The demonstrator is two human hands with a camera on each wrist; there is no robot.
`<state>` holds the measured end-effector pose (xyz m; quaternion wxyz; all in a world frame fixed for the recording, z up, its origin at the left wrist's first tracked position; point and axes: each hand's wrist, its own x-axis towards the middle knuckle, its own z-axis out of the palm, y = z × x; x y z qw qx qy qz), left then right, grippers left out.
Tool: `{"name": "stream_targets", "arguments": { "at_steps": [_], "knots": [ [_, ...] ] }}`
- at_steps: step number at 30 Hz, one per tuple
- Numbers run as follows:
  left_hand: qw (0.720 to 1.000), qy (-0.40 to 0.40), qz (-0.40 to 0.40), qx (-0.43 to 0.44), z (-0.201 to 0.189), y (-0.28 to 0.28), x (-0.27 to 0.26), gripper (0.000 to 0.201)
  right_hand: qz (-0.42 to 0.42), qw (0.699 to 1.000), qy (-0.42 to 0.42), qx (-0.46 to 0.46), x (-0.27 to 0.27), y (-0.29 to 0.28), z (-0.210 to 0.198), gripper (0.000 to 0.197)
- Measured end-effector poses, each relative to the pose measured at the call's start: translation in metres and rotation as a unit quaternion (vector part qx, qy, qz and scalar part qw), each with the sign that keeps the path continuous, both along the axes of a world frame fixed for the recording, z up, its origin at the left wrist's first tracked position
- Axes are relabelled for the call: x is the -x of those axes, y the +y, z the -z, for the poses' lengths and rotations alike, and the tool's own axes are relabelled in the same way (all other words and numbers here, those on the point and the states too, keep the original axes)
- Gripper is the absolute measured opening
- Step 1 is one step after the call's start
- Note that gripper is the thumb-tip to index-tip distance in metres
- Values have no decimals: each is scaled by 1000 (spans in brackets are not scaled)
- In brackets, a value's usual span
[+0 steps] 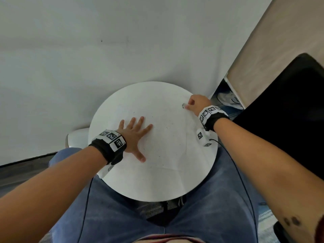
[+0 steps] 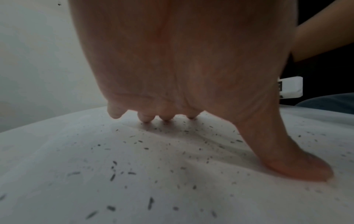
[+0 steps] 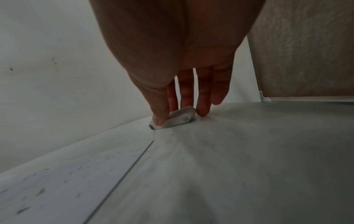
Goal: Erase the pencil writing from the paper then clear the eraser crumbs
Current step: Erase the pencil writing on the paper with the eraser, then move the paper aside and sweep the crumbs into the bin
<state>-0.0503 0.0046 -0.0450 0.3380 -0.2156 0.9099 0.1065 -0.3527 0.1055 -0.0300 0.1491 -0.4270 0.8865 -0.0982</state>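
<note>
A white sheet of paper [image 1: 166, 148] lies on a round white table [image 1: 140, 188]. Dark eraser crumbs [image 1: 167, 128] are scattered over the sheet; the left wrist view shows the crumbs [image 2: 113, 175] up close. My left hand [image 1: 135, 135] lies flat on the paper with fingers spread, and its palm [image 2: 182, 60] is raised over the fingertips. My right hand [image 1: 190, 105] pinches a small grey-white eraser [image 1: 183, 105] at the paper's far right edge. In the right wrist view the eraser [image 3: 178, 119] touches the surface between my thumb and fingers [image 3: 203, 109].
A white wall stands close behind the table. A black chair [image 1: 289, 111] is at the right, with a white shoe [image 1: 228, 100] on the floor beyond. A white rounded object [image 1: 77, 139] sits left of the table. My legs in jeans [image 1: 122, 216] are under the near edge.
</note>
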Motion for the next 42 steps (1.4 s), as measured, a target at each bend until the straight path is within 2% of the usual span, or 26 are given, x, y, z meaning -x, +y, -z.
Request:
{"name": "stream_targets", "arguments": {
  "at_steps": [5, 8, 10, 13, 17, 20, 22, 26, 28, 32, 37, 42],
  "knots": [
    [1000, -4, 6, 5, 0, 0, 2, 144, -6, 998, 53, 14, -11, 4, 2, 32],
    [1000, -6, 7, 11, 1, -1, 2, 142, -62, 995, 76, -8, -29, 8, 0, 35],
    [1000, 5, -2, 1, -2, -1, 4, 134, -100, 992, 51, -53, -42, 15, 4, 46],
    [999, 41, -20, 2, -9, -6, 10, 112, -104, 990, 21, -94, -57, 26, 13, 66],
    [990, 107, -75, 55, -17, -28, 15, 90, -52, 995, -46, -75, -59, 26, 15, 51],
    [983, 108, -127, 80, -22, -47, 15, 94, -34, 994, -81, -68, -58, 25, 14, 41],
    [981, 97, -139, 91, -24, -55, 17, 98, -35, 994, -83, -63, -58, 26, 15, 42],
    [982, 75, -139, 101, -25, -64, 23, 106, -49, 993, -94, -45, -59, 28, 17, 72],
    [982, 71, -145, 97, -24, -68, 24, 105, -50, 993, -92, -45, -58, 29, 18, 77],
    [980, 80, -156, 92, -21, -71, 19, 98, -48, 992, -104, -48, -56, 28, 17, 73],
    [979, 110, -149, 90, -19, -69, 15, 110, -74, 987, -111, -88, -53, 19, 10, 58],
    [980, 111, -136, 95, -20, -67, 17, 108, -82, 987, -109, -89, -56, 20, 12, 42]
  ]
}}
